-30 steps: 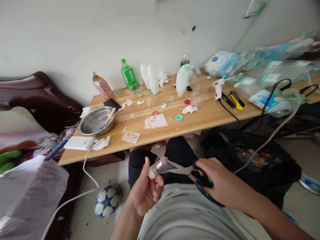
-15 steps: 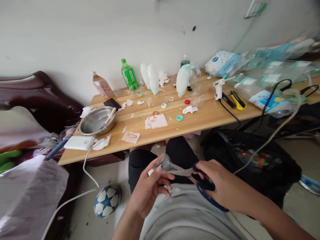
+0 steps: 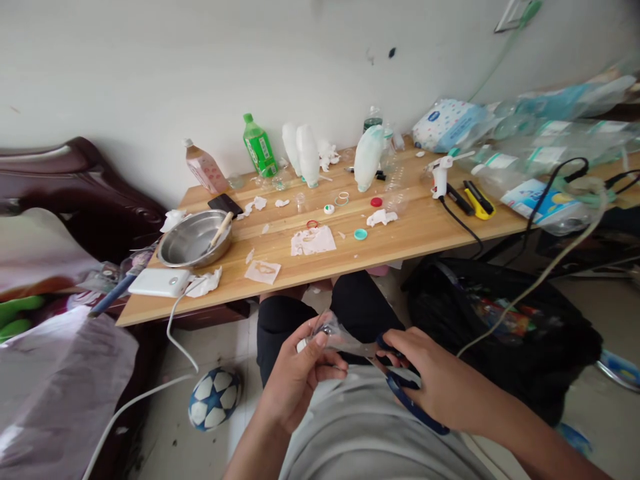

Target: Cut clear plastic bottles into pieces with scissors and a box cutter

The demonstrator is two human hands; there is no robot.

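Note:
My left hand [image 3: 295, 377] pinches a clear plastic bottle top [image 3: 327, 335] with a white neck, held over my lap. My right hand [image 3: 430, 383] grips blue-handled scissors [image 3: 400, 387], fingers through the loops. The scissor blades reach left into the clear plastic, close to my left fingertips. Both hands sit below the front edge of the wooden table [image 3: 400, 243].
On the table stand a steel bowl [image 3: 194, 240] with a stick, a white power bank [image 3: 159, 283], a green bottle [image 3: 259, 148], white bottle pieces [image 3: 307, 155], caps, paper scraps, a glue gun [image 3: 440, 177] and a yellow knife [image 3: 479, 200]. A small ball [image 3: 215, 399] lies on the floor; a black bag [image 3: 505, 313] is at right.
My left hand has turned the bottle piece, its fingers shifting from a wrap around the neck to a pinch on the clear plastic. The scissors stay at the piece, slightly lower.

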